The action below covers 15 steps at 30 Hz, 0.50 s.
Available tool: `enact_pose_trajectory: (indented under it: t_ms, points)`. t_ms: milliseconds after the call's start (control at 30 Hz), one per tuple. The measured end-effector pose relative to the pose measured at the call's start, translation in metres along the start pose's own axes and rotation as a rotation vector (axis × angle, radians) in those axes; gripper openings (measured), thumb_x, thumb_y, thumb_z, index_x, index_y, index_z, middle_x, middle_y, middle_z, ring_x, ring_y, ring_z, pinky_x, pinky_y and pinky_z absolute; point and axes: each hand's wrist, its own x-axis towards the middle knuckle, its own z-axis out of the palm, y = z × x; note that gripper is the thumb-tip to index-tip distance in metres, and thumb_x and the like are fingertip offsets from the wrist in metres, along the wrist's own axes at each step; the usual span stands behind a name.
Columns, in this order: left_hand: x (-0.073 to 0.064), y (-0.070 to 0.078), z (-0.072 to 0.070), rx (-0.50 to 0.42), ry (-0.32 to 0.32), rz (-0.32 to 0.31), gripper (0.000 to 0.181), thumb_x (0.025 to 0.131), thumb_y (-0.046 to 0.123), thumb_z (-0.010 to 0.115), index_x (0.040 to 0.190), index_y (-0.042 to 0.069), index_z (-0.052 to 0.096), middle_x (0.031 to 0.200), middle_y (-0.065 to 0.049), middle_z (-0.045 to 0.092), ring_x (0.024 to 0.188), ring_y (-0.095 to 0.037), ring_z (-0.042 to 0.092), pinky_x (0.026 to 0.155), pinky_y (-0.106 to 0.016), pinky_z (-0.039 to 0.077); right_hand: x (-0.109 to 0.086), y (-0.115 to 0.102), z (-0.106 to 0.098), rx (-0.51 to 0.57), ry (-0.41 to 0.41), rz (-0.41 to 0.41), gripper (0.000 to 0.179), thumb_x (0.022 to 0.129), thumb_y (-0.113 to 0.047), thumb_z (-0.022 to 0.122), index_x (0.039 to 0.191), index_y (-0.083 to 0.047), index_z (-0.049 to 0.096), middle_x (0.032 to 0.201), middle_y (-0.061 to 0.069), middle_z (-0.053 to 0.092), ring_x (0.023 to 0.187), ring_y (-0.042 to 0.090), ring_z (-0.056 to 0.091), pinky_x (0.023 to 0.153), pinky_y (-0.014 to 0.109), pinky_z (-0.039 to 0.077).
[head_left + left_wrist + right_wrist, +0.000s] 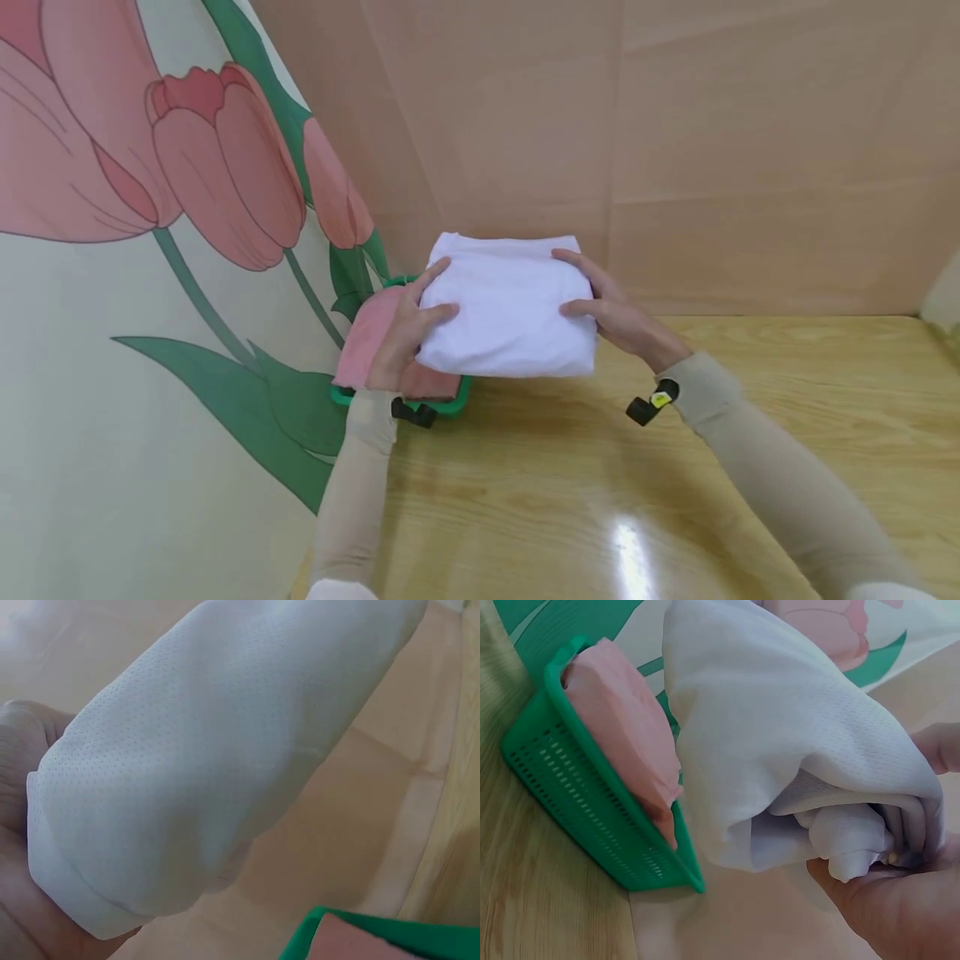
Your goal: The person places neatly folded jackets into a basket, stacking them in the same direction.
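Note:
Between both hands is a folded white cloth [510,308], a thick bundle of fine perforated mesh fabric, held up in the air. My left hand [412,325] grips its left side, thumb and a finger lying on the top face. On the opposite side my right hand [622,317] holds it the same way. Layers and a bunched end of the white cloth [847,832] show at the edge by the right palm. Below and left of the bundle sits a green plastic basket [577,780] with a folded pink cloth [622,720] inside, partly behind the left hand.
The basket stands on a light wood-grain tabletop [540,475] against a wall panel painted with pink tulips [225,167]. A creased tan sheet [750,167] covers the back. At the far right edge is a pale object [943,296], cut off by the frame.

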Motion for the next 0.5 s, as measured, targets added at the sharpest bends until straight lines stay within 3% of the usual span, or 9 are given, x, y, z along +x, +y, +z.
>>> enact_pose_trajectory:
  t_ms: [233,500]
  points:
    - [0.004,0.002,-0.032,0.022,0.0,-0.088,0.064,0.099,0.025,0.075,0.151,0.055,0.053,0.169,0.001,0.032,0.138,-0.034,0.045,0.107,-0.049,0.045,0.025,-0.001,0.02,-0.062,0.019,-0.009,0.083,0.101,-0.003,0.069,0.168,-0.034,0.03,0.173,0.01,0.018,0.143,0.038,0.041,0.106,0.047,0.053]
    - [0.018,0.003,-0.066,0.016,0.083,-0.085,0.066,0.097,0.004,0.069,0.156,0.033,0.057,0.175,-0.005,0.027,0.155,-0.029,0.03,0.128,-0.052,0.026,0.056,0.003,0.048,-0.055,0.015,-0.014,0.084,0.099,-0.001,0.068,0.167,-0.034,0.031,0.174,0.009,0.016,0.15,0.037,0.033,0.118,0.062,0.04]
